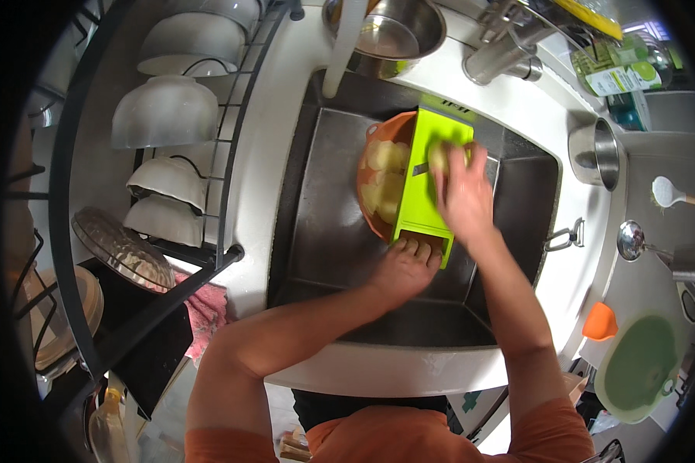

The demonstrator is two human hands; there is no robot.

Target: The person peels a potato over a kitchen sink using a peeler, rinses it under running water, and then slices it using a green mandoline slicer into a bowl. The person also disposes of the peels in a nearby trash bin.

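A green plastic mandoline slicer [428,199] lies across an orange plastic colander [366,202] inside the dark sink. My left hand [411,263] grips the slicer's near end, fingers hooked through its rectangular opening. Under my right hand [466,191] is a pale, peeled vegetable, perhaps a potato [438,155], pressed on the slicer's upper half near the blade; my palm and fingers partly cover it. Several pale peeled pieces [389,194] lie in the colander, to the left of the slicer. The slicer hides the colander's right side.
The sink [336,231] surrounds the colander. A steel pot [402,32] and the faucet [498,58] stand behind it. On the right rim rest a peeler [564,237] and a steel cup [593,155]. A black dish rack [231,144] with white bowls [165,113] stands left.
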